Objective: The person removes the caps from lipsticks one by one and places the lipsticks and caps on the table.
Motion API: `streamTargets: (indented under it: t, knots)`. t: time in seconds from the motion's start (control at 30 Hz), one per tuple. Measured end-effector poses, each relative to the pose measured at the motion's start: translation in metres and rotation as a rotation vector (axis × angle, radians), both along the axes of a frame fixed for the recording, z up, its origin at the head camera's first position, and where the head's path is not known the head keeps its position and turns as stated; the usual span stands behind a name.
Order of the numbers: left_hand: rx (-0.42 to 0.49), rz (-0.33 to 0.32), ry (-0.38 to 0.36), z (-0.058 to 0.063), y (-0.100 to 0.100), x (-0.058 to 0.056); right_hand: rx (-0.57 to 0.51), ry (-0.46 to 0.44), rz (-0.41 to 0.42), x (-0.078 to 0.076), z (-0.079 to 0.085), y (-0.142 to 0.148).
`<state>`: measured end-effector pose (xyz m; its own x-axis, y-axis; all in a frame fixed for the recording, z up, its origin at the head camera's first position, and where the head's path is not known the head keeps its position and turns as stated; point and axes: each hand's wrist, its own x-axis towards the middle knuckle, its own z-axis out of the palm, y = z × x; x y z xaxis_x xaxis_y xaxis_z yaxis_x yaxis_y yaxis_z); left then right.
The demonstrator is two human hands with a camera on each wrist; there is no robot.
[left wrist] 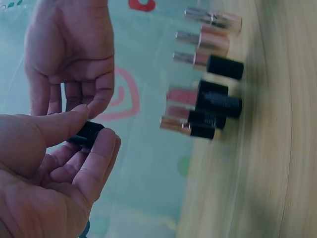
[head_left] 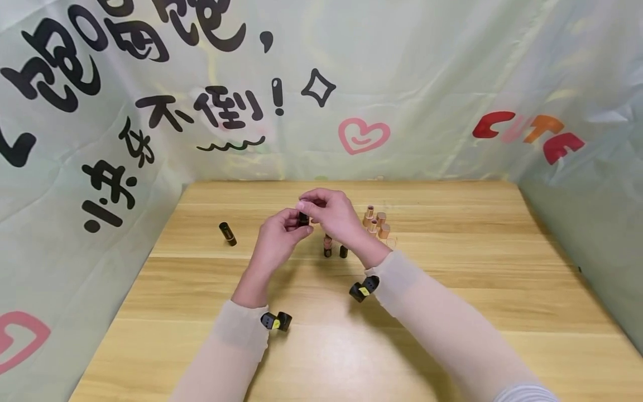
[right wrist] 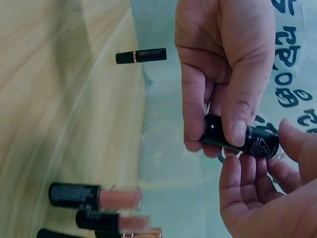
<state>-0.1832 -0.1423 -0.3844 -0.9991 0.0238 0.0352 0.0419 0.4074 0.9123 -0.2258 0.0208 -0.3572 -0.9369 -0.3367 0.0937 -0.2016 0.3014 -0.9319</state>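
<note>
Both hands meet above the table around a short black lipstick tube [head_left: 303, 219], with white print on its side and a clear end in the right wrist view. My left hand [head_left: 277, 241] pinches its glossy black part between thumb and fingers, plain in the left wrist view. At the other end, the thumb and fingers of my right hand [head_left: 337, 215] hold the clear tip; part of this grip is hidden. Just below the hands stand a pink lip gloss with a black base [head_left: 327, 245] and a small black tube [head_left: 344, 252].
A black lipstick with a gold band [head_left: 228, 234] stands alone at the left of the wooden table [head_left: 452, 290]. Behind the right wrist is a cluster of several gold-and-pink lipsticks [head_left: 381, 218]. A printed cloth [head_left: 427, 84] walls the table at the back and sides.
</note>
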Motion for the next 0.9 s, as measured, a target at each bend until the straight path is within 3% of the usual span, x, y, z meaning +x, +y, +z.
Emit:
streamTargets:
  t: [0.3,0.43,0.63,0.9]
  knots:
    - [0.046,-0.108,-0.065,0.007,0.016,0.006,-0.009,-0.103,0.097,0.012,0.003,0.034]
    - [0.018,-0.127,-0.060,0.012,0.023,0.010,-0.019,-0.077,0.070,0.016,0.000,0.042]
    - [-0.048,-0.103,-0.023,0.015,0.030,0.015,-0.042,-0.041,0.021,0.027,-0.002,0.047]
    - [-0.028,-0.154,-0.029,0.019,0.032,0.018,-0.133,-0.011,-0.040,0.036,-0.003,0.052]
